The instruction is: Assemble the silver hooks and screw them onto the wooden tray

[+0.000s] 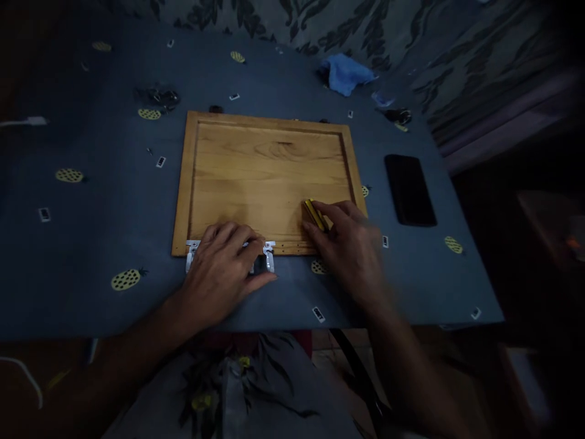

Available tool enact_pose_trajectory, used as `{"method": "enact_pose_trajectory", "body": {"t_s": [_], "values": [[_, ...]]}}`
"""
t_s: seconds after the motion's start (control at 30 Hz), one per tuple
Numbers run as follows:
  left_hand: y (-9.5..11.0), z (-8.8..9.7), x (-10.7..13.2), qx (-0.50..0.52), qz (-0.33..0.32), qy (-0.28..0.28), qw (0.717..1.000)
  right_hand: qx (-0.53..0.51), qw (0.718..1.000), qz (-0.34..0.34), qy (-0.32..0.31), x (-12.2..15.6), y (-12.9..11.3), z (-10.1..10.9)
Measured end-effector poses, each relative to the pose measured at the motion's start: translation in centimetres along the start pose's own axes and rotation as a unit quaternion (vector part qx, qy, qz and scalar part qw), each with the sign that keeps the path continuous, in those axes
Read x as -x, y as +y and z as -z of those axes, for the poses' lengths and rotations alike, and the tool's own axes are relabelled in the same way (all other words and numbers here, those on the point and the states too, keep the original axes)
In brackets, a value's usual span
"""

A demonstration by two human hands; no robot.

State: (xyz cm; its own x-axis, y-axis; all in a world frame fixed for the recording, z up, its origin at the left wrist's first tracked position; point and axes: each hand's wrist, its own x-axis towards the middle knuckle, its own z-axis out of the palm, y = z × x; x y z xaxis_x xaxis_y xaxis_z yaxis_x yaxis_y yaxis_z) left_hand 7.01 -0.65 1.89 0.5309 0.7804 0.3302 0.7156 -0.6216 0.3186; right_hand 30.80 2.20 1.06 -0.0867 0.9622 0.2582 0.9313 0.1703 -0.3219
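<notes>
A wooden panel with a raised frame (269, 164) lies flat in front of me. At its near edge, left of the middle, sits a silver metal fitting (269, 249) with small screws at its corners. My left hand (223, 262) lies curled over this fitting and hides most of it, with the thumb at its near side. My right hand (350, 244) pinches a small yellow and dark tool (316, 214) between thumb and fingers, over the panel's near right part. Its exact kind I cannot make out. Several small holes show along the near edge between my hands.
A blue cloth with pineapple prints (114, 225) covers the table. To the right lies a black phone (410, 190). At the back are a crumpled blue rag (346, 74) and small dark items (158, 96). A white cable plug (34, 121) rests at far left.
</notes>
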Motion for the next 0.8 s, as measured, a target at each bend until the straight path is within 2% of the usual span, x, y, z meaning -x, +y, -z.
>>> {"method": "enact_pose_trajectory", "body": {"t_s": [0.13,0.2,0.27,0.33,0.4,0.47,0.5,0.7,0.8], "values": [[-0.1,0.1,0.0,-0.001,0.000,-0.001,1.000,0.011,1.000,0.015,-0.001,-0.7,0.5,-0.3],[-0.1,0.1,0.0,0.001,0.001,-0.004,1.000,-0.042,0.999,0.011,-0.003,-0.8,0.6,0.1],[-0.1,0.0,0.1,0.004,-0.001,-0.005,1.000,-0.143,0.989,-0.023,0.027,-0.7,0.5,0.9],[-0.2,0.0,0.1,0.009,-0.004,-0.002,1.000,-0.263,0.958,-0.081,0.078,-0.4,-0.1,1.8],[-0.2,-0.1,0.1,0.013,-0.006,0.004,1.000,-0.370,0.914,-0.129,0.104,-0.1,-1.1,2.4],[-0.2,-0.1,0.0,0.014,-0.008,0.007,1.000,-0.430,0.883,-0.134,0.134,0.3,-2.1,2.5],[-0.3,-0.1,0.0,0.012,-0.010,0.008,1.000,-0.441,0.878,-0.124,0.142,0.5,-2.6,2.3],[-0.4,-0.1,-0.1,0.005,-0.021,0.020,1.000,-0.418,0.893,-0.100,0.135,1.6,-3.8,0.8],[-0.4,-0.2,-0.1,0.009,-0.016,0.021,1.000,-0.417,0.891,-0.093,0.155,2.0,-3.8,0.6]]}}
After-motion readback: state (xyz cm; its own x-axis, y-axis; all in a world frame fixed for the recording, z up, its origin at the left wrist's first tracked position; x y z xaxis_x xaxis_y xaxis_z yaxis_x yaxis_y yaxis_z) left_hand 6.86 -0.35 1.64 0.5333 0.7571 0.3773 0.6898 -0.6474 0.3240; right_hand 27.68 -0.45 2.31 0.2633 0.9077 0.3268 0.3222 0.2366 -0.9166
